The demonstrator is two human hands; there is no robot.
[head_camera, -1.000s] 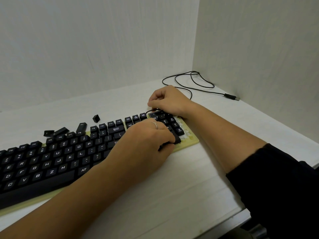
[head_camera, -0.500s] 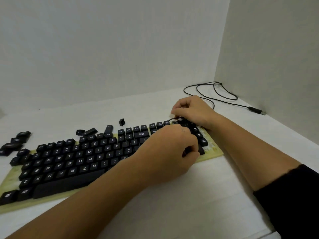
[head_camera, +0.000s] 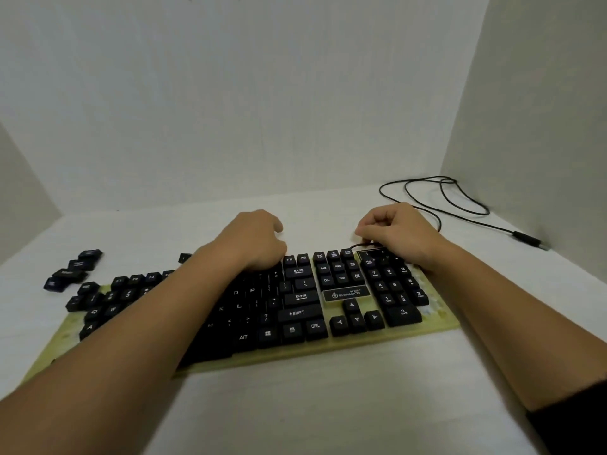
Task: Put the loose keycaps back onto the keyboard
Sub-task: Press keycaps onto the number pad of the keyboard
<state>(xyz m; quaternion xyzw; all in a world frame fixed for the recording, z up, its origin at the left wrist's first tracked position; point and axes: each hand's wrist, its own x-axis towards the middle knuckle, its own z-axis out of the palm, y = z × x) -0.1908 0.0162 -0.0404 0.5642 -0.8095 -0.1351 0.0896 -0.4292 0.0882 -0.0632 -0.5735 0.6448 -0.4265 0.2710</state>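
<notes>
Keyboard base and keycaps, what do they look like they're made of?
Keycaps: likely moulded plastic, black and matte, with pale printed or see-through legends. Base: probably plastic too, yellow-green, smooth with a slight sheen. Whether it is translucent is hard to tell.

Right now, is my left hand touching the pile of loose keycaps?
Apart. The head view shows the left hand over the top row of the keyboard, well right of the keycap pile, with white table between.

The keyboard (head_camera: 328, 349) had a yellowish base, black keys and white legends; loose keycaps (head_camera: 74, 269) were black; the table (head_camera: 328, 405) was white.
</notes>
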